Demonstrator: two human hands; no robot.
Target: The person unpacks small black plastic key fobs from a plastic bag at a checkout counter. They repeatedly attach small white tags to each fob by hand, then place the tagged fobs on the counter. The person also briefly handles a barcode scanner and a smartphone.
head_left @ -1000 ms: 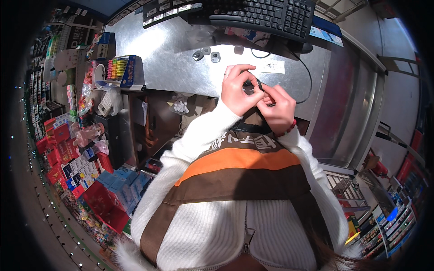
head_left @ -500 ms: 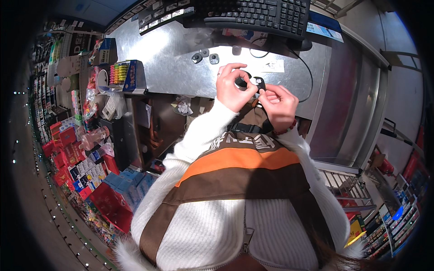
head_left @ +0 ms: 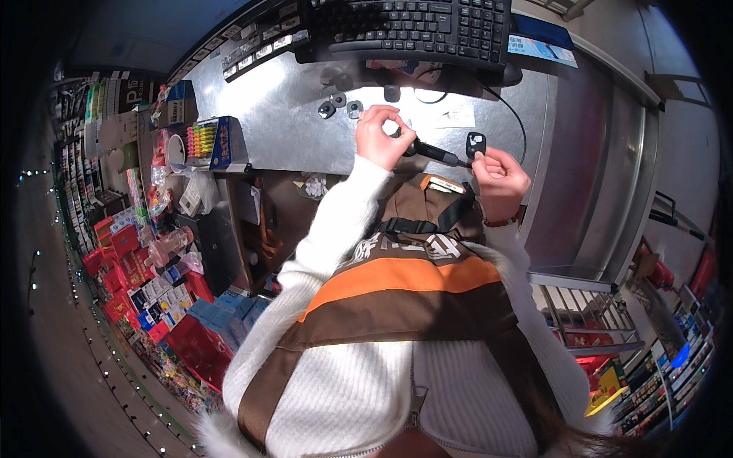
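Observation:
My right hand [head_left: 500,177] pinches a small black rounded-square security tag [head_left: 475,142] between thumb and fingers, over the counter's front edge. White patches show on the tag's face. To its left, my left hand [head_left: 379,139] is closed in a pinch. A small white bit shows by its fingertips; whether the fingers hold it I cannot make out. Between the hands lies a black handle-shaped device [head_left: 437,153], its left end partly hidden by my left fingers. Several similar black tags [head_left: 327,110] rest on the metal counter [head_left: 282,137] beyond my left hand.
A black keyboard [head_left: 412,30] stands at the far side, with a dark cable [head_left: 521,122] curving down from it. A white paper slip [head_left: 456,116] lies on the counter. At left are a box of colourful small items [head_left: 202,142] and stacked red packages [head_left: 122,263].
My hands have moved apart: the right went rightward with the black tag, the left slightly left. The black device between them now shows more fully.

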